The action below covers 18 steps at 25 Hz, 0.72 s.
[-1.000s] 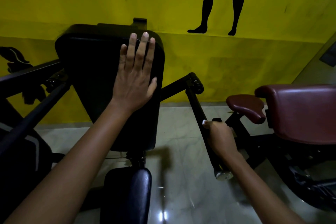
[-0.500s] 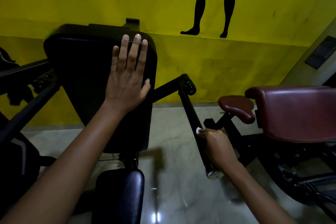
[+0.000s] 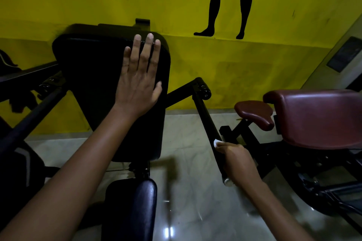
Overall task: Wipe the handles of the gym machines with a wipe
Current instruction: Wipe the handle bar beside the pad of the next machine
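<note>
Right grip (image 3: pixel 238 159) is wrapped round the black handle bar (image 3: pixel 207 121), a scrap of white wipe (image 3: pixel 217 142) poking out above the thumb; most of the wipe is hidden inside the fist. Left grip (image 3: pixel 140 80) lies flat and wide, fingers straight, on the black back pad (image 3: pixel 94 84) left of the bar. Right of the bar sit maroon pads (image 3: pixel 317 117), cut off by the frame edge. Behind, a yellow wall (image 3: pixel 254 68) carries a black legs silhouette (image 3: pixel 229 2); no readable writing. The dark machine frame is hard to make out.

Maroon seat (image 3: pixel 254 114) crowds the handle's (image 3: pixel 205 115) right.
</note>
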{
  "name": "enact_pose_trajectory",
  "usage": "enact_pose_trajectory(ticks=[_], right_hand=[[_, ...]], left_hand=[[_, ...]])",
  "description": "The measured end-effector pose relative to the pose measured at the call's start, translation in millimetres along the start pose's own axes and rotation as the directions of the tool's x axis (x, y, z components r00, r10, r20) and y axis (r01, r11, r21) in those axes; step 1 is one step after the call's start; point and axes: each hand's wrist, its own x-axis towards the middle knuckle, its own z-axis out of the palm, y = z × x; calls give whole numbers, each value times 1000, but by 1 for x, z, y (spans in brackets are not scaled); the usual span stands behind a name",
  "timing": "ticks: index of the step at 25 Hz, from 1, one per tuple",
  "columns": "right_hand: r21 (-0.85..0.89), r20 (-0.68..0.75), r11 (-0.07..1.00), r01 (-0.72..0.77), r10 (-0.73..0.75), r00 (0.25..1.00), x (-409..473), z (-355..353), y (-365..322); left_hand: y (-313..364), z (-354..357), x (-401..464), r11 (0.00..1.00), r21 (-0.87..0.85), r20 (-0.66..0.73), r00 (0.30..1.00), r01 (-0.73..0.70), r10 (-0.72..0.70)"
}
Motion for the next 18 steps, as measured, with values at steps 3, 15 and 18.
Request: enact_pose_trajectory(ticks=[3, 15, 18], right_hand=[[50, 36, 999, 2, -4, 999, -18, 5, 5], [-97, -85, 993, -72, 64, 994, 62, 30, -8], [-19, -124, 995, -94, 91, 988, 86, 31, -7]], left_hand=[[-2, 0, 2, 1000, -1, -2, 1000, -3, 3], [4, 5, 2, 999, -20, -48, 998, 30, -31], [5, 7, 3, 999, -3, -55, 998, 38, -39]])
